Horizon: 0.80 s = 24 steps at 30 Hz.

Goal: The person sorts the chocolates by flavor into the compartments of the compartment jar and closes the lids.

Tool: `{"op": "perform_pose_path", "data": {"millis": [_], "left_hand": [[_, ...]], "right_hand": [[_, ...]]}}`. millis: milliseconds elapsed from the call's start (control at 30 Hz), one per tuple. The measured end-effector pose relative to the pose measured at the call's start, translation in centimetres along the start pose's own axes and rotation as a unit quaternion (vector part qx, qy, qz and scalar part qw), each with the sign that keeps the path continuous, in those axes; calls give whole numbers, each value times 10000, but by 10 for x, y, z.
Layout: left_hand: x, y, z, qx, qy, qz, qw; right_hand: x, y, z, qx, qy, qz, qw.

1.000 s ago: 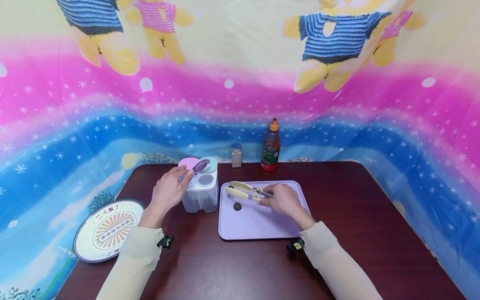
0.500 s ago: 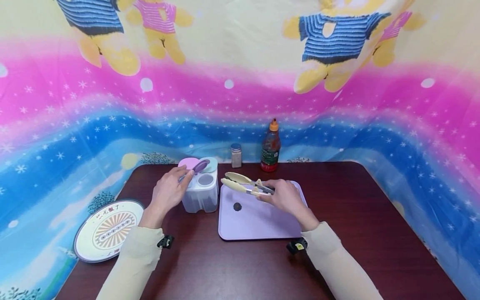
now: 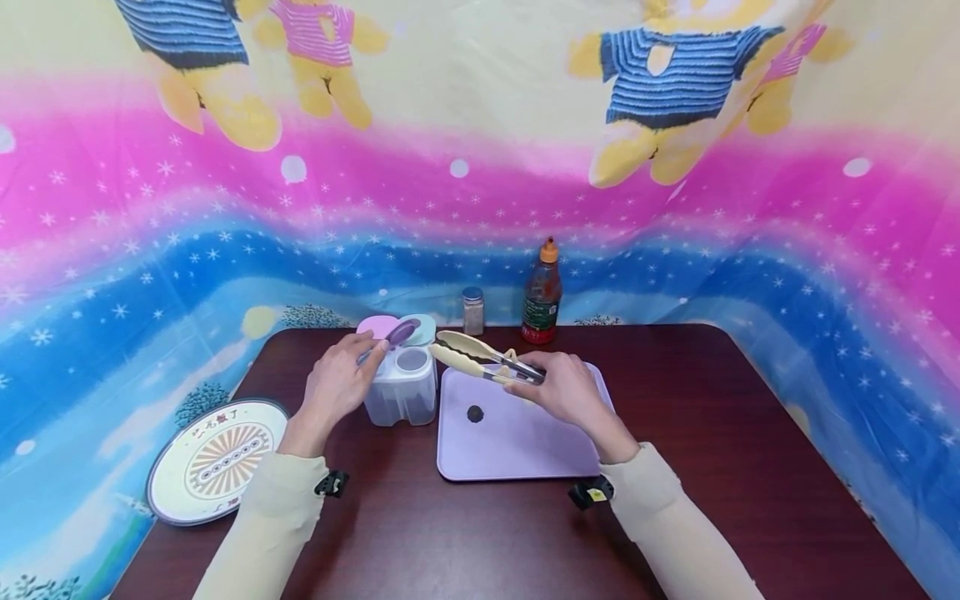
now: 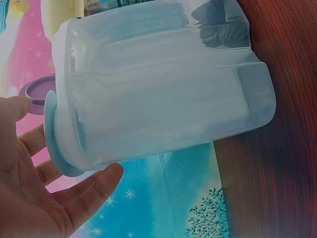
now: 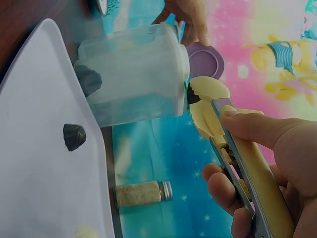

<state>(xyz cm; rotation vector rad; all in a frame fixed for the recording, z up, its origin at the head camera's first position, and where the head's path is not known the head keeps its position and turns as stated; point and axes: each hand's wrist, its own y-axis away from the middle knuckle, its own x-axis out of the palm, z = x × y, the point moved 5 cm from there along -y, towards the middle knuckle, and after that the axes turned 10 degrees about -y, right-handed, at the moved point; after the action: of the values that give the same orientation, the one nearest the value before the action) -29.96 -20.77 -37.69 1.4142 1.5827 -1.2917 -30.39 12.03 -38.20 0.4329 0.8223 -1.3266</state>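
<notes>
My left hand (image 3: 337, 375) pinches a raised purple flip lid (image 3: 402, 333) on a clear plastic storage container (image 3: 401, 398), leaving one round opening uncovered. Several dark lumps (image 4: 213, 29) lie inside the container in the left wrist view. With my right hand (image 3: 567, 387) I grip cream-tipped metal tongs (image 5: 262, 183). Between their tips sits a dark ridged lump (image 5: 192, 94), close to the container's top in the right wrist view. Another dark ridged lump (image 3: 475, 414) rests on the lilac tray (image 3: 525, 446) below the tongs.
An oval patterned plate (image 3: 217, 462) stands left of my left forearm. Behind the tray are a small shaker jar (image 3: 472, 312) and a red sauce bottle (image 3: 542, 300) with an orange cap. A printed cloth (image 3: 480, 192) hangs around the table's far and side edges.
My right hand has lifted the tongs with the dark lump off the tray and moved them left toward the container's opening. My left hand stays at the purple lid.
</notes>
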Motion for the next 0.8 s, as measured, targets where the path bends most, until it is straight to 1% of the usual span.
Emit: {"op": "perform_pose_path", "data": {"millis": [167,367,667,800], "left_hand": [[-1,0,0,-12,3,-5,10000],[-1,0,0,-31,3,-45,10000],[-1,-1,0,-90,28,-20,10000],[-1,-1,0,-73,36,-34,10000]], "right_hand": [[0,1,9,23,-45,12,10000],[3,-1,19,-61,-53,36,10000],[8,-3,28,-198,-14,32,9998],[11,-4,29,-200,27,73,9998]]}}
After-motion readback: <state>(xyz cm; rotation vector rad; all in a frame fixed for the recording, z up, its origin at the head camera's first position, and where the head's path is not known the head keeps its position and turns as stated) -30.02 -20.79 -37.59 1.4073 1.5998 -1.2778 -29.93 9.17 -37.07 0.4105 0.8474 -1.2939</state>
